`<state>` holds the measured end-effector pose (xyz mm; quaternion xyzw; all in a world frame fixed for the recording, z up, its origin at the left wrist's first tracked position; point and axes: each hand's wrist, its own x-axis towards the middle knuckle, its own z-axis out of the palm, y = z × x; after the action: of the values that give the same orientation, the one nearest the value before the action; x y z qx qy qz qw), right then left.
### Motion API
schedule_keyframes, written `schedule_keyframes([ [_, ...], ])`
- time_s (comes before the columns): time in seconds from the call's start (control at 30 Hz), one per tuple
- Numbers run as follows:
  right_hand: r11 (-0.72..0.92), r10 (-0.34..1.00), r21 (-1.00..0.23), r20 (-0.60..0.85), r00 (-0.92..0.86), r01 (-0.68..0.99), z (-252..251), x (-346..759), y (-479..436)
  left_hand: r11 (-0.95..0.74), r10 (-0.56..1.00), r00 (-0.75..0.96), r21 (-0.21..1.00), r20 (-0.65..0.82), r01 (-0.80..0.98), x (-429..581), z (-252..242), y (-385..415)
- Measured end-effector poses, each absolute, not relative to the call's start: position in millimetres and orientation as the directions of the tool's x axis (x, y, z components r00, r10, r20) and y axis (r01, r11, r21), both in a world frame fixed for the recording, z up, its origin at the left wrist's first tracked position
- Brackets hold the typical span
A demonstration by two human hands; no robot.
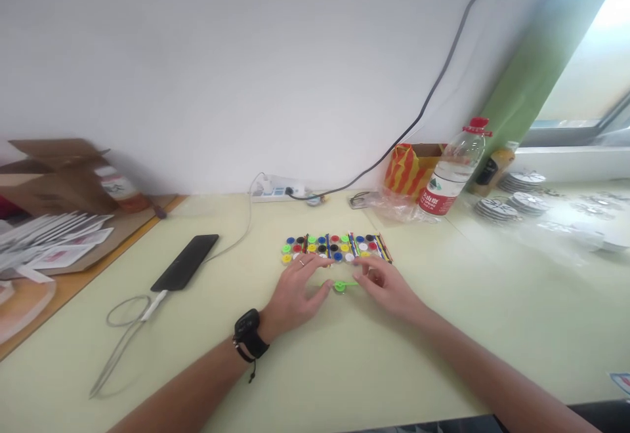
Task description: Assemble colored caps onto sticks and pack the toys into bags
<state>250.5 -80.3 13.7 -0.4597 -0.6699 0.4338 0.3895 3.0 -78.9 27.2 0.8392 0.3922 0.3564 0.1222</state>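
Observation:
A small bright green round piece (339, 286) lies on the table between my hands, a thin green strip extending from it to the right. My left hand (299, 287) has its fingers apart, the thumb tip close beside the round piece. At the strip's right end is the thumb of my right hand (388, 283); its index fingertip is apart from the thumb and its other fingers are curled and partly hidden. Just beyond both hands are rows of coloured round pieces (322, 248), with bundles of thin coloured strips (352, 244) between them. My fingers cover part of the nearest row.
A black phone (186, 262) with a white cable lies left. Paper packets (63, 239) and a cardboard box (54, 170) are farther left. A power strip (278, 190) sits by the wall. A large water bottle (450, 174) and stacks of round discs (497, 210) stand right.

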Motion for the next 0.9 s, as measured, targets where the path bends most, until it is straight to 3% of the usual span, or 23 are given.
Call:
schedule_keyframes([
  [0.13,0.122,0.904,-0.984,0.055,-0.425,0.131,28.8,258.9,-80.2,-0.651,0.751,0.378,0.514,0.540,0.558,2.7,24.2,-75.3],
  [0.27,0.063,0.943,-0.997,0.043,-0.329,0.051,32.1,266.2,-74.2,-0.632,0.771,0.371,0.549,0.518,0.546,3.5,20.6,-72.9],
  [0.43,0.201,0.951,-0.956,0.138,-0.278,0.213,23.9,262.1,-70.8,-0.629,0.775,0.363,0.582,0.517,0.515,4.8,18.6,-69.9],
  [0.57,0.367,0.906,-0.860,0.245,-0.344,0.354,23.1,266.9,-66.0,-0.623,0.779,0.346,0.591,0.523,0.511,4.6,19.7,-69.4],
  [0.63,0.397,0.911,-0.803,0.290,-0.292,0.444,25.0,280.6,-58.2,-0.619,0.783,0.345,0.593,0.518,0.514,4.4,20.1,-69.5],
  [0.77,0.293,0.930,-0.695,0.365,-0.028,0.656,23.7,319.1,-36.6,-0.621,0.781,0.341,0.593,0.524,0.512,4.9,20.4,-69.8],
  [0.9,0.212,0.945,-0.599,0.326,-0.007,0.772,14.6,337.6,-25.0,-0.629,0.773,0.329,0.590,0.542,0.507,5.9,21.1,-70.2],
])
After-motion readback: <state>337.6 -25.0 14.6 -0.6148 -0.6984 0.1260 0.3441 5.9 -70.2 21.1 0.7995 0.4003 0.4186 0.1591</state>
